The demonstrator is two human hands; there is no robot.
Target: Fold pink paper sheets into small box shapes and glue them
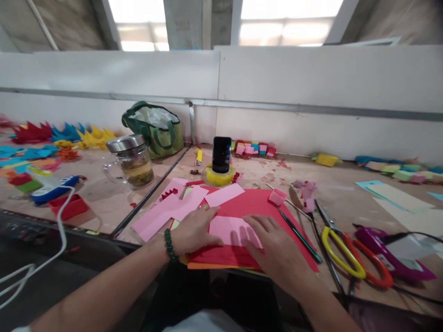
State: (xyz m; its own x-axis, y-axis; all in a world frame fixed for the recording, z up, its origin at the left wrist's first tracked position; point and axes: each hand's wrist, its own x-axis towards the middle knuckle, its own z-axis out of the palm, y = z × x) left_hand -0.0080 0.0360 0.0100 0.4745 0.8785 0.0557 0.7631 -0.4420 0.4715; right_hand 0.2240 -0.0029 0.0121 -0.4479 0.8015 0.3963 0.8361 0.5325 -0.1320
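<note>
A pink paper piece lies on a stack of red paper in front of me. My left hand, wearing a green bead bracelet, rests at the paper's left end, thumb and fingers apart. Over its right end, my right hand lies with fingers stretched out and touching it. More pink strips overlap at the upper left of the stack. A small pink folded paper box and a green pen lie right of my right hand.
Scissors with yellow and orange handles, a pink glue gun and a purple device are at right. A phone stands on yellow tape. At left are a glass tea jar, green bag and white cable.
</note>
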